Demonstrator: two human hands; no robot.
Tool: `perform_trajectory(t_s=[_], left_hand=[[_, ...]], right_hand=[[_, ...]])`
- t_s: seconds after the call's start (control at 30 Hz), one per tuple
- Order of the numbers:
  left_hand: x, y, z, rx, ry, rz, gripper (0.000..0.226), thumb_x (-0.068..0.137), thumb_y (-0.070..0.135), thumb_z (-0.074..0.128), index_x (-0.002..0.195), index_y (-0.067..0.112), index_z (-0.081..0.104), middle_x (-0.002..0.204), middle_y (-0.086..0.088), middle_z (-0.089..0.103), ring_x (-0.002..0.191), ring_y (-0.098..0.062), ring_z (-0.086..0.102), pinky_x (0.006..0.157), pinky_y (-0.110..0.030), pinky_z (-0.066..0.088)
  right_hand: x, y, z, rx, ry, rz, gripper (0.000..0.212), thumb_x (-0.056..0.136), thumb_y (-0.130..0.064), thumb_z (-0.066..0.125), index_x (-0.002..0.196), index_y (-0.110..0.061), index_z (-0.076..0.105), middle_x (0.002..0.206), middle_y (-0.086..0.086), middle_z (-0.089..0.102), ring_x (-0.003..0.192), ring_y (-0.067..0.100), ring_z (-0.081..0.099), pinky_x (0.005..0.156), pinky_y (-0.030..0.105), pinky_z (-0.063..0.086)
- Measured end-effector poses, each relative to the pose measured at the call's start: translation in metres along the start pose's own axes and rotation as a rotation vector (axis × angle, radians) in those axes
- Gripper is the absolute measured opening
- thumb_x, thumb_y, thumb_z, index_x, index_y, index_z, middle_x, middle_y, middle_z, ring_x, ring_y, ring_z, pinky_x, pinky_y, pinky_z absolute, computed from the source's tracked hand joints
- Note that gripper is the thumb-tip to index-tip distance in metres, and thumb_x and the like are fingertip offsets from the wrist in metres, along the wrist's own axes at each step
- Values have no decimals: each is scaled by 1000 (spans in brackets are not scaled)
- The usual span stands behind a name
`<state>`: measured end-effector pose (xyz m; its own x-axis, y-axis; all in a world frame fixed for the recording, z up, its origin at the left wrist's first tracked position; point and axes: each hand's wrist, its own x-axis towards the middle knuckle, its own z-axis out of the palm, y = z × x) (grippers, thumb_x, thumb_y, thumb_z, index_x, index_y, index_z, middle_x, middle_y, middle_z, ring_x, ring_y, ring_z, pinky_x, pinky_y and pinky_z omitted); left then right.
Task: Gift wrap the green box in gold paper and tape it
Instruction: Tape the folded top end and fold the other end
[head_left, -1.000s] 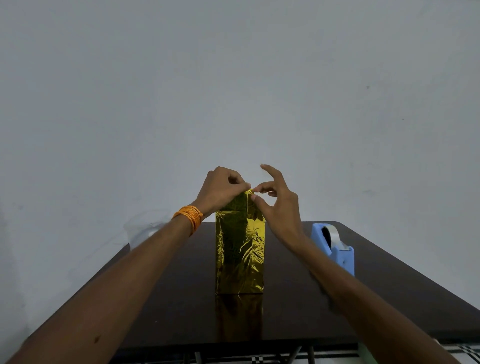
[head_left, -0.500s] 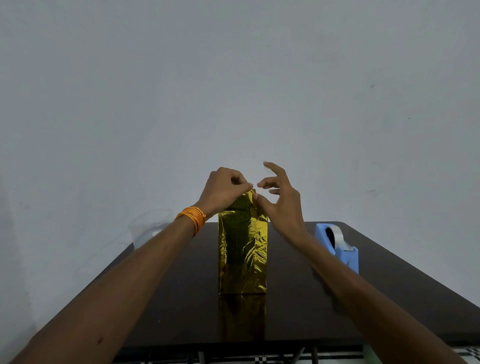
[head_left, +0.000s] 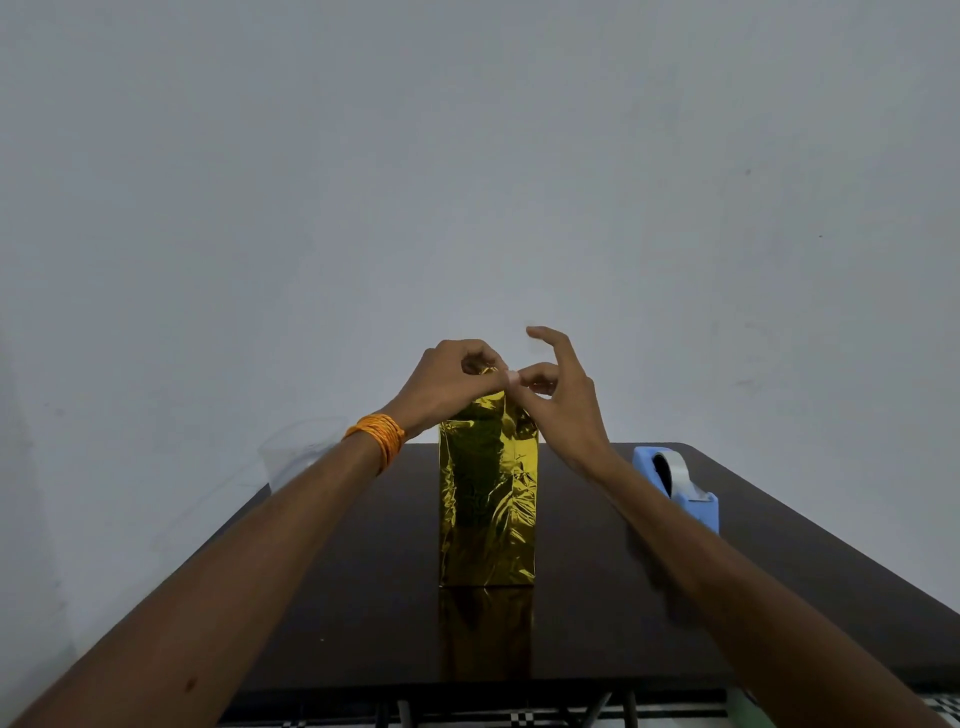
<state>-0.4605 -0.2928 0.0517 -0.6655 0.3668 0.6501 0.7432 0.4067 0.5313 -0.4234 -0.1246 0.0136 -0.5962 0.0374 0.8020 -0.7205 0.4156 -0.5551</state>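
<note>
The box stands upright in the middle of the dark table, fully covered in shiny gold paper; no green shows. My left hand, with an orange thread band at the wrist, has its fingers curled over the folded paper at the top of the box and pinches it. My right hand meets it there, thumb and forefinger pinching the paper's top flap while the other fingers spread upward. The top face of the box is hidden behind both hands.
A blue tape dispenser with a roll of clear tape stands on the table to the right of the box. A clear plastic sheet or bag lies at the table's far left corner. A plain pale wall rises behind.
Both hands have stayed at the top of the box. My right hand's thumb and forefinger have closed in against my left fingers, and its other fingers have lifted higher.
</note>
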Motion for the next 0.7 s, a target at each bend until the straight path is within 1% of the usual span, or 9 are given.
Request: perform_trajectory(t_s=[0.07, 0.13, 0.23, 0.3, 0.37, 0.43, 0.5, 0.63, 0.7], left_hand=[[0, -2, -1, 20, -26, 11, 20, 86, 37, 72, 96, 20, 76, 92, 5, 73, 89, -13, 68, 80, -33, 58], [1, -2, -2, 30, -18, 19, 17, 88, 31, 71, 94, 16, 76, 90, 3, 73, 87, -13, 68, 80, -34, 58], [4, -1, -3, 62, -5, 31, 15, 88, 26, 71, 94, 13, 76, 88, 2, 73, 84, -12, 68, 76, -27, 56], [6, -1, -1, 85, -3, 30, 16, 89, 27, 70, 94, 13, 76, 89, 0, 73, 84, -13, 68, 72, -22, 54], [7, -2, 0, 107, 1, 18, 16, 90, 27, 69, 95, 13, 75, 93, -1, 72, 86, -13, 67, 71, -18, 52], [9, -3, 1, 111, 0, 10, 17, 91, 26, 68, 95, 11, 75, 94, -2, 72, 86, -13, 67, 73, -20, 52], [11, -3, 2, 108, -2, 1, 18, 91, 27, 68, 96, 10, 75, 95, -1, 72, 87, -11, 66, 73, -19, 51], [18, -4, 5, 145, -35, -22, 18, 89, 26, 70, 96, 10, 75, 95, -3, 72, 86, -15, 66, 71, -21, 50], [21, -7, 5, 139, -61, -47, 18, 89, 25, 70, 96, 9, 76, 97, -4, 72, 88, -16, 66, 72, -21, 51]], right_hand=[[2, 1, -1, 16, -11, 14, 63, 90, -19, 73, 143, -22, 40, 86, -6, 74, 88, 4, 69, 88, 18, 50], [3, 2, -2, 24, -25, 32, 65, 89, -16, 73, 144, -22, 39, 86, -4, 74, 88, 6, 70, 86, 19, 52], [3, 4, -5, 38, -54, 78, 63, 92, -18, 71, 145, -23, 37, 87, -3, 75, 88, 7, 70, 81, 14, 51], [2, 5, -9, 41, -79, 143, 57, 96, -24, 64, 145, -26, 35, 92, -4, 76, 94, 4, 68, 84, 13, 46], [-1, 11, -15, 10, -114, 212, 50, 101, -28, 56, 145, -29, 34, 100, -7, 75, 104, 2, 62, 93, 23, 41], [-7, 20, -19, -35, -163, 244, 46, 103, -30, 51, 145, -31, 33, 107, -8, 72, 111, 9, 59, 102, 34, 39], [-11, 26, -22, -39, -162, 264, 44, 103, -30, 50, 144, -33, 34, 110, -9, 71, 113, 11, 58, 104, 38, 38], [-11, 30, -25, -31, -137, 266, 42, 101, -26, 52, 141, -33, 39, 98, -28, 68, 102, -12, 55, 97, 29, 33], [-12, 32, -25, -24, -148, 261, 43, 101, -27, 53, 140, -35, 38, 97, -26, 69, 96, -21, 53, 91, 19, 33]])
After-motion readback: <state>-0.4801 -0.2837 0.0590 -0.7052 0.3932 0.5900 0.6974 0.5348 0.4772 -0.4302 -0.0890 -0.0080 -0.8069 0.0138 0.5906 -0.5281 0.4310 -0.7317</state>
